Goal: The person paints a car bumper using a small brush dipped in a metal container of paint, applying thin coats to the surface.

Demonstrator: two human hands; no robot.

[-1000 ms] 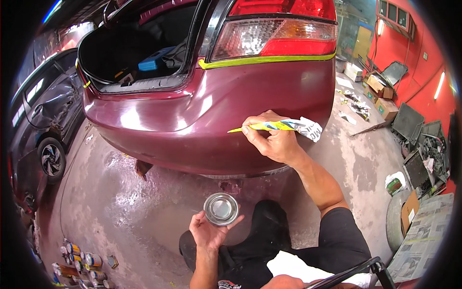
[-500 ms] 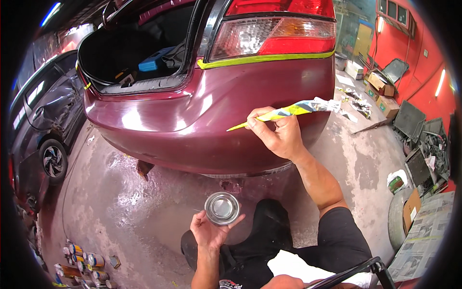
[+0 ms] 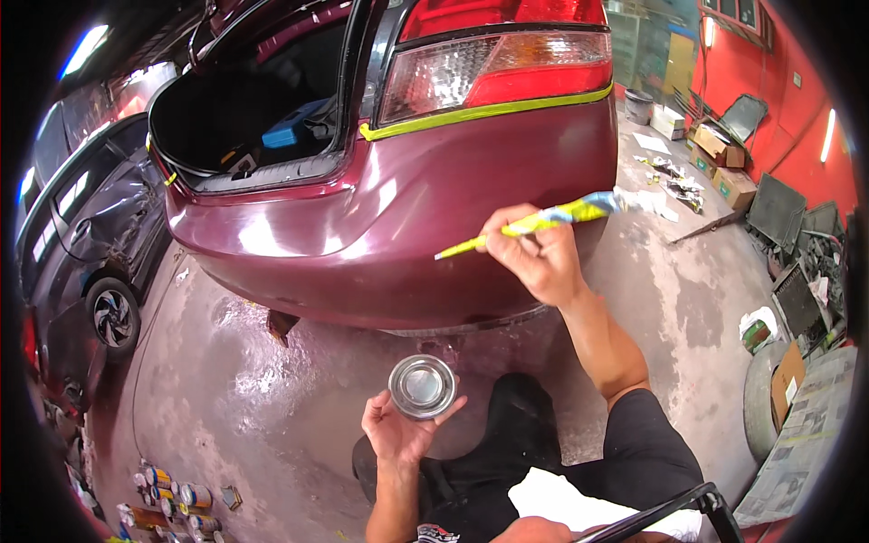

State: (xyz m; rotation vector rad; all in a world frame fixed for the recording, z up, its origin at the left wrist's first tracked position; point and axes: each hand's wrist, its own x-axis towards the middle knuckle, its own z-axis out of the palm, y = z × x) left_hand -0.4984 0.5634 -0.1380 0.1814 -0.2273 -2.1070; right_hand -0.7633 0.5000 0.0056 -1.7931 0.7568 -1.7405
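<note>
My right hand [image 3: 536, 258], fingers pinched, grips a slim tapered yellow-green stick [image 3: 557, 214]. The stick's thin point is at the left, and its wider end, patterned blue, fades into a ragged pale tip at the right. It is held in front of the maroon car bumper [image 3: 362, 271]; I cannot tell whether the point touches the paint. Lower down, my left hand [image 3: 403, 434] has its fingers around a small round metal cup [image 3: 423, 386] with a shiny rim and a pale, glossy inside. Yellow-green masking tape [image 3: 489, 112] runs beneath the red and clear tail light [image 3: 498, 68].
The open trunk [image 3: 244, 118] is at upper left, with a blue case [image 3: 285, 134] inside. A dark car [image 3: 90, 235] stands at far left. Several paint cans [image 3: 195, 495] are at lower left. Boxes [image 3: 731, 185], a tyre [image 3: 765, 385] and scrap parts line the right side.
My right hand with the stick has shifted slightly down and right relative to the bumper. The view has turned a little; my left hand still holds the cup.
</note>
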